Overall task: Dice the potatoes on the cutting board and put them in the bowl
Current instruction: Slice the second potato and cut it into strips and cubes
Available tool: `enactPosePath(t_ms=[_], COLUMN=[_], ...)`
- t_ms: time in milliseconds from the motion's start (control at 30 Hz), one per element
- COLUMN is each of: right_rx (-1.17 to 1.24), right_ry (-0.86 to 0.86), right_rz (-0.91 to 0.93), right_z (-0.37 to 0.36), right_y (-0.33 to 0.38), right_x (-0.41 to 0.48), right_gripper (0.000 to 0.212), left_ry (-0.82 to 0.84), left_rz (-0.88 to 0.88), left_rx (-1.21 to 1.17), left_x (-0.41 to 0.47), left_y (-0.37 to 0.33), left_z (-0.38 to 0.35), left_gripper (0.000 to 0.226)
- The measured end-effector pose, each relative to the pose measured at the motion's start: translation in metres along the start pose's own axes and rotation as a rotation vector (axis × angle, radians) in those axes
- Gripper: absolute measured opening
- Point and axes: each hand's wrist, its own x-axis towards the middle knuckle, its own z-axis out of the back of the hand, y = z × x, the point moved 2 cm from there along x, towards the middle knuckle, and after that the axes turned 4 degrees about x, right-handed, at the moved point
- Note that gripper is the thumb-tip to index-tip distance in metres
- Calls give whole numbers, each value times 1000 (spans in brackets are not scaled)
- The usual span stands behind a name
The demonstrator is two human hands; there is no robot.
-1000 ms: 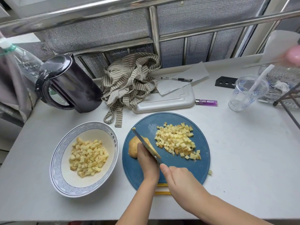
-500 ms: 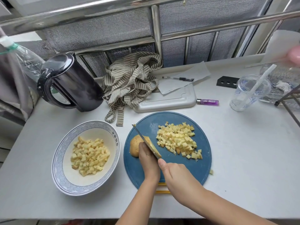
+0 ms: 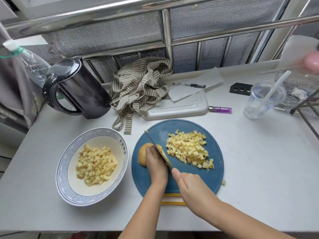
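left hand (image 3: 156, 163) arched over potato piece (image 3: 143, 155) on round blue cutting board (image 3: 198, 180), fingers curled down pinning it, knife (image 3: 158, 150) gripped in right hand (image 3: 191, 188), thumb extended toward blade, blade angled against potato

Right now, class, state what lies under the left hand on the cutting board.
Part of a potato shows beyond the left hand, beside the knife. The hand covers the rest, so its full shape is hidden.

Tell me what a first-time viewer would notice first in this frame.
The blue cutting board at centre draws the eye: the left hand holds a potato piece while the right hand grips a knife set against it, beside a pile of diced potato. Left of the board, a patterned bowl already holds more dice.
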Motion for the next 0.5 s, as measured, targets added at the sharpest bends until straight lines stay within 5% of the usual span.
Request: enactPosePath(t_ms=[500], right_rx=[72], right_ry=[-18], right_rz=[-53], right_z=[5], right_y=[6], right_x=[10], right_gripper=[57], left_ry=[42], left_rz=[3], left_rx=[40], left_x=[-4], left_y=[9], left_z=[-8], left_gripper=[36])
